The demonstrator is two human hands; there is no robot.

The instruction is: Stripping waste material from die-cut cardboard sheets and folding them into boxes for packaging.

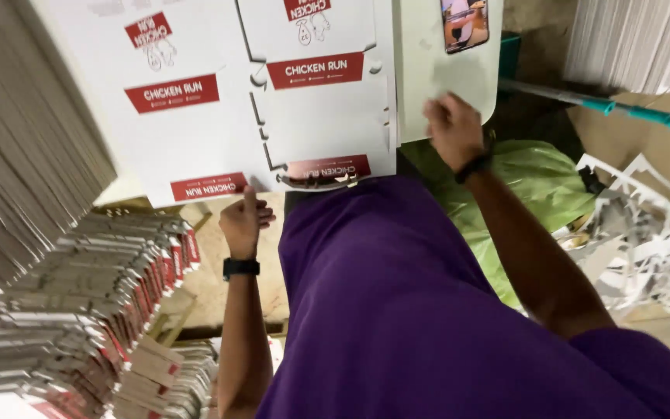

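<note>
A large white die-cut cardboard sheet point(219, 101) with red printed bands lies flat on a white table point(459, 77) in front of me. My left hand point(243, 221), with a black wristband, is curled below the sheet's near edge, its thumb pointing up and touching that edge. My right hand point(451, 128), also with a dark wristband, is closed in a fist at the table's near edge, just right of the sheet. I see nothing held in either hand. My purple shirt fills the lower middle of the view.
A phone point(464, 22) lies on the table's far part. Tall stacks of flat cardboard point(25, 132) rise at left, with a leaning pile of red-and-white blanks point(118, 295) below. A green plastic bag point(537, 186), white cardboard offcuts point(645, 233) and a teal-handled pole point(622, 110) are at right.
</note>
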